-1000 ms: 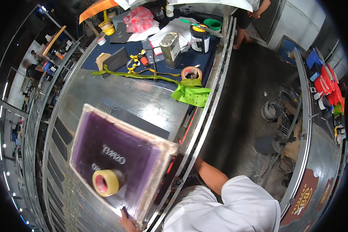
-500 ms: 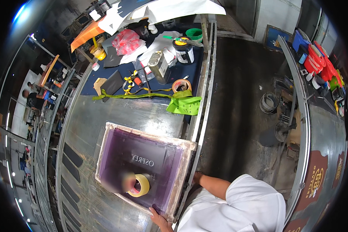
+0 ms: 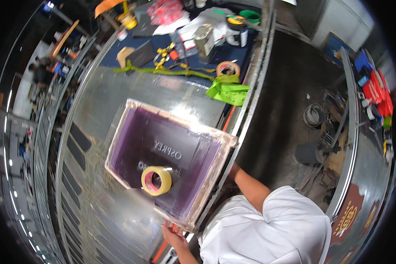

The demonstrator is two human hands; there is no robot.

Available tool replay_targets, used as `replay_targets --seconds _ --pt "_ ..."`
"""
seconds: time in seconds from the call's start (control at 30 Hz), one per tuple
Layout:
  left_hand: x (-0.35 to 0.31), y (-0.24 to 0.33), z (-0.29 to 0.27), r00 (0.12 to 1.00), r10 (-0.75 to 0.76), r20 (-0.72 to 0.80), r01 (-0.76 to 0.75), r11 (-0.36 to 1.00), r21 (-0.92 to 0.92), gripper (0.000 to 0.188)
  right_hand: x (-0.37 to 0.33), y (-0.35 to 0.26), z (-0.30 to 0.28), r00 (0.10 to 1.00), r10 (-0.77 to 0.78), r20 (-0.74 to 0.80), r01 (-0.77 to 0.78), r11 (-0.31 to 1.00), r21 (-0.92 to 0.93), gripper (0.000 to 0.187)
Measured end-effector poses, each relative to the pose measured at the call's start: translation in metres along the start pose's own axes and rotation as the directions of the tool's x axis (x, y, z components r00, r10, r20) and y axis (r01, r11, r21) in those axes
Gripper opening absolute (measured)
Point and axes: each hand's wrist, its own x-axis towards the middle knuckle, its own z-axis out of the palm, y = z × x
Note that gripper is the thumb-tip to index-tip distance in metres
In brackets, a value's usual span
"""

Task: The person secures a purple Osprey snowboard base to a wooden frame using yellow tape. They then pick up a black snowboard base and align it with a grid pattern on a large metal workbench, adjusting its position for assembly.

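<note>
A screen-printing frame [image 3: 213,132] with a pale, stained rim and purple mesh slants over the near part of the metal table. Reversed lettering shows in its dark mesh. On the mesh sits a roll of yellowish tape [image 3: 164,181], its hole facing up. My left hand [image 3: 174,235] grips the frame by its near rim, fingers curled against the underside. At the right side, my right hand [image 3: 234,171] holds the frame's edge; its fingers are mostly hidden behind the rim. A blurred patch covers the table by the frame's lower-left edge.
Beyond the frame lie a green strip of cloth [image 3: 228,91], a brown tape roll [image 3: 228,69], a metal can [image 3: 204,42] and a black tub [image 3: 236,35]. A metal rail [image 3: 255,83] runs along the table's right side. A bucket [image 3: 313,115] stands on the floor to the right.
My view has shifted, so the table appears higher. The frame has turned slightly and its near end sits farther left against the table. My left hand's fingers have moved beneath the rim.
</note>
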Motion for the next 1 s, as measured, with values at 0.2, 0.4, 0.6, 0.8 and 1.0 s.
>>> replay_targets --seconds 0.2,0.4,0.6,0.8,1.0 --pt "-0.079 -0.007 -0.066 0.985 -0.169 -0.027 0.171 0.983 0.067 0.037 0.031 -0.002 -0.008 0.998 0.034 -0.047 -0.041 0.99 -0.134 0.054" --pt "-0.099 -0.053 -0.085 0.916 -0.399 0.035 0.351 0.843 0.407 0.031 0.027 -0.02 -0.027 0.994 0.075 -0.075 -0.09 0.971 -0.223 0.054" --pt "-0.134 -0.146 -0.12 0.882 -0.407 -0.236 0.277 0.855 -0.439 0.029 0.013 -0.004 -0.043 0.962 0.226 -0.153 -0.268 0.892 -0.364 0.053" --pt "-0.117 -0.165 -0.189 0.868 -0.276 -0.413 -0.109 0.705 -0.701 0.034 -0.032 0.008 -0.089 0.91 0.315 -0.268 -0.41 0.773 -0.483 0.052" --pt "0.0 -0.198 -0.268 0.961 -0.025 -0.275 -0.232 0.47 -0.852 0.049 -0.114 0.021 -0.082 0.859 0.226 -0.459 -0.432 -0.161 -0.887 0.025"
